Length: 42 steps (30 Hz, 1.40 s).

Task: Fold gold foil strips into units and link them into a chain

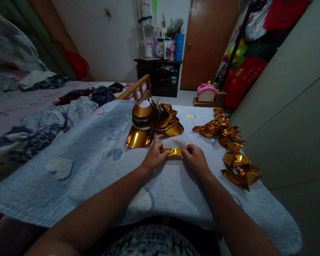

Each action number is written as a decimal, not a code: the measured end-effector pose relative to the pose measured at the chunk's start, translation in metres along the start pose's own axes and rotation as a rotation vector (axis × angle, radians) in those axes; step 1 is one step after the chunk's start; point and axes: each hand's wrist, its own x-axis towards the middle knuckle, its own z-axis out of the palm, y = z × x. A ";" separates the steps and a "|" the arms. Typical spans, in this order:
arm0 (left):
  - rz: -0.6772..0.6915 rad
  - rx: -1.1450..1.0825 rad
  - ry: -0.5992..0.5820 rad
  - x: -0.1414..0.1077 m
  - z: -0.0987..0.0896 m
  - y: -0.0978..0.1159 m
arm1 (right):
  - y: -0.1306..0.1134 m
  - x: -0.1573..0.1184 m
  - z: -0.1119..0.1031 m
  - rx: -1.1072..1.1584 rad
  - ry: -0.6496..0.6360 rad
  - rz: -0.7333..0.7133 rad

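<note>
Between my two hands is a sheet of gold foil paper point(175, 152), its near edge folded over to show a shiny gold strip and its white back point(174, 143) facing up beyond. My left hand point(155, 155) pinches the left end of the fold, the index finger raised. At the right end, my right hand point(196, 158) grips the fold between thumb and fingers. Just past my hands lies a stack of gold foil sheets point(140, 137), some curled up. Folded gold foil pieces point(236, 159) lie in a row along the right side of the table.
A pale blue cloth with heart shapes point(96, 170) covers the table. To the left is a bed point(40, 103) strewn with clothes. A dark cabinet point(158, 76) and a wooden door point(209, 42) stand behind, with a pink toy point(206, 93) nearby.
</note>
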 end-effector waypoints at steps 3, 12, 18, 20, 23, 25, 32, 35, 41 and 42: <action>0.071 0.127 0.018 -0.002 0.000 0.001 | -0.003 -0.002 0.001 -0.057 -0.005 0.028; 0.241 0.532 -0.037 -0.003 0.000 0.010 | -0.011 -0.005 -0.001 -0.190 -0.064 0.052; 0.242 0.687 -0.077 -0.002 0.001 0.003 | -0.011 -0.005 0.003 -0.310 -0.074 0.041; 0.245 0.772 -0.100 -0.003 0.002 0.001 | -0.012 -0.006 0.004 -0.362 -0.080 0.039; 0.232 0.864 -0.121 -0.004 0.004 0.001 | -0.015 -0.006 0.004 -0.417 -0.101 0.059; 0.222 0.903 -0.120 -0.004 0.004 0.002 | -0.017 -0.006 0.003 -0.437 -0.112 0.067; 0.259 1.010 -0.093 -0.006 0.004 0.003 | -0.019 -0.007 0.003 -0.469 -0.127 0.081; 0.305 1.085 -0.032 -0.007 0.003 0.001 | -0.018 -0.007 0.004 -0.493 -0.128 0.082; 0.436 1.158 0.043 -0.010 0.004 0.002 | -0.018 -0.007 0.004 -0.548 -0.140 0.094; 0.466 1.165 0.049 -0.011 0.005 0.003 | -0.018 -0.007 0.004 -0.549 -0.137 0.095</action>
